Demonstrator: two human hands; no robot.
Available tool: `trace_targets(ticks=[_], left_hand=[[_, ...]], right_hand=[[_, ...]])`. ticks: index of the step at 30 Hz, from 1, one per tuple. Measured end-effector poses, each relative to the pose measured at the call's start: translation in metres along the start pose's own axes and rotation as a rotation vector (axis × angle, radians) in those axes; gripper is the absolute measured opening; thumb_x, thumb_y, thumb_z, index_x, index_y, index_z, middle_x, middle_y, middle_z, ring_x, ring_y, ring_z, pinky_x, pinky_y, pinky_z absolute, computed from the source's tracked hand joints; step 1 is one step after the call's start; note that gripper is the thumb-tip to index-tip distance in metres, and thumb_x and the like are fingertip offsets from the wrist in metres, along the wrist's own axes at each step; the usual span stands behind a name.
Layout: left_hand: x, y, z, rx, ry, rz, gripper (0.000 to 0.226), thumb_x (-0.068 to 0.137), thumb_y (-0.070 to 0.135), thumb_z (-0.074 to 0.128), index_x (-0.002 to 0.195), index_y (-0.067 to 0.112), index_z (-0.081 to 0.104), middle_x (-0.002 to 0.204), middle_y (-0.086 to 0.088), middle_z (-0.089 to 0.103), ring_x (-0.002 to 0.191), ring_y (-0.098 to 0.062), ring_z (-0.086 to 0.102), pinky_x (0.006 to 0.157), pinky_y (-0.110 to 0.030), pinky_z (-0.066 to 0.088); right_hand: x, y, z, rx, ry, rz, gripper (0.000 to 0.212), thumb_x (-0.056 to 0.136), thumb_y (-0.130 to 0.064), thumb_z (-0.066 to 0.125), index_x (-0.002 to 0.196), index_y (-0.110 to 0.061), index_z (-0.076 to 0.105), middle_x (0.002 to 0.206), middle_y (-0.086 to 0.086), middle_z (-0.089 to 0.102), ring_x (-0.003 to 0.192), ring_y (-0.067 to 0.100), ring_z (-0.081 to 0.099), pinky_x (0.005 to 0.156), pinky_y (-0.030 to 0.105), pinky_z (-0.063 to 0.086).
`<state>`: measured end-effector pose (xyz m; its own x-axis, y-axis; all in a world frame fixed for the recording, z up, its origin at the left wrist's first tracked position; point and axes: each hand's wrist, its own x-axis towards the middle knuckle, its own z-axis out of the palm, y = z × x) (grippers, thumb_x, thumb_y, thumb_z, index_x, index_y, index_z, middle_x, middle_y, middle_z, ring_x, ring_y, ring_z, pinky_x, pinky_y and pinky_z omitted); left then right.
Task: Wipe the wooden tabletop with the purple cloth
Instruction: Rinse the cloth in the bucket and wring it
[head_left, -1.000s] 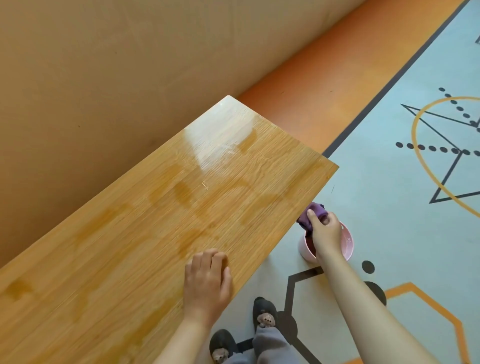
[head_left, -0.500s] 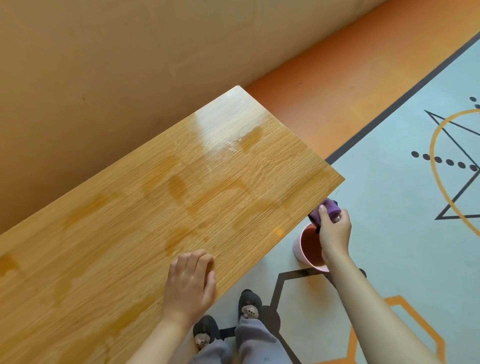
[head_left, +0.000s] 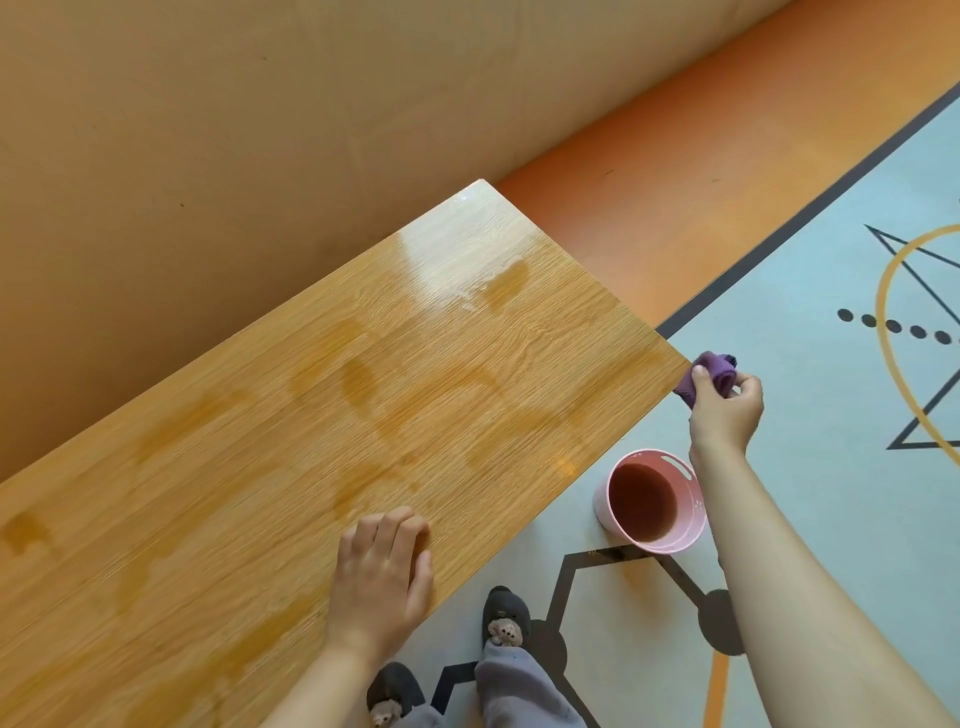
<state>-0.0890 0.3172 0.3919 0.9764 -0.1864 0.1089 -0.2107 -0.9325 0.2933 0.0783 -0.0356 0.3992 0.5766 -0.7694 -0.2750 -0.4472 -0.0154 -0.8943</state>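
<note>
The wooden tabletop (head_left: 322, 415) runs from lower left to upper right, with darker damp patches and a glossy glare near its far end. My right hand (head_left: 724, 410) grips a bunched purple cloth (head_left: 709, 376) in the air just off the table's right corner, above the floor. My left hand (head_left: 382, 569) rests on the table near its front edge, fingers bent at the knuckles, holding nothing.
A pink bucket (head_left: 652, 501) with brownish water stands on the patterned floor mat (head_left: 831, 467) below my right hand. A tan wall (head_left: 260, 130) backs the table. My slippered feet (head_left: 504, 623) stand by the table's front edge.
My right hand has lifted the purple cloth up out of the pink bucket to the table's right corner. My left hand has stayed on the table.
</note>
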Motion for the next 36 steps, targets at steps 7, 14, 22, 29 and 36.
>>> trace_targets(ticks=[7,14,22,29,36], left_hand=[[-0.002,0.000,0.000,-0.003,-0.005,0.000,0.026,0.082,0.035,0.044,0.105,0.023,0.051,0.107,0.007,0.051,0.099,-0.015,0.043,0.086,-0.030,0.029],[-0.001,0.000,0.001,-0.017,-0.029,-0.009,0.023,0.084,0.036,0.043,0.105,0.027,0.048,0.106,0.009,0.052,0.099,-0.015,0.043,0.089,-0.032,0.032],[-0.001,-0.002,0.002,-0.040,-0.003,0.002,0.023,0.084,0.036,0.042,0.104,0.027,0.051,0.106,0.010,0.053,0.101,-0.016,0.045,0.088,-0.036,0.045],[-0.002,-0.006,0.007,-0.081,0.047,0.028,0.022,0.085,0.032,0.045,0.104,0.024,0.053,0.107,0.007,0.054,0.102,-0.019,0.049,0.090,-0.036,0.042],[-0.002,-0.004,0.006,-0.087,0.069,0.031,0.018,0.084,0.027,0.056,0.100,0.021,0.054,0.102,0.004,0.055,0.099,-0.021,0.049,0.086,-0.036,0.040]], right_hand=[[-0.064,0.025,-0.010,-0.040,-0.104,-0.024,0.022,0.082,-0.033,0.067,0.082,-0.020,0.050,0.082,0.006,0.061,0.075,0.021,0.055,0.071,0.039,0.048],[-0.189,0.059,-0.005,0.016,-0.198,0.008,0.023,0.085,-0.022,0.067,0.083,-0.008,0.049,0.069,0.003,0.053,0.064,0.016,0.049,0.062,0.040,0.045],[-0.173,0.050,0.000,0.126,-0.119,0.016,0.021,0.085,-0.021,0.067,0.094,-0.008,0.053,0.088,0.008,0.061,0.077,0.020,0.055,0.061,0.024,0.042],[-0.192,0.063,0.005,0.138,-0.075,-0.064,0.021,0.084,-0.022,0.068,0.089,-0.010,0.052,0.083,0.005,0.058,0.072,0.016,0.052,0.060,0.023,0.041],[-0.315,0.097,0.002,0.125,-0.240,-0.094,0.015,0.086,-0.019,0.067,0.080,-0.016,0.054,0.070,-0.002,0.053,0.061,0.003,0.050,0.057,0.018,0.042]])
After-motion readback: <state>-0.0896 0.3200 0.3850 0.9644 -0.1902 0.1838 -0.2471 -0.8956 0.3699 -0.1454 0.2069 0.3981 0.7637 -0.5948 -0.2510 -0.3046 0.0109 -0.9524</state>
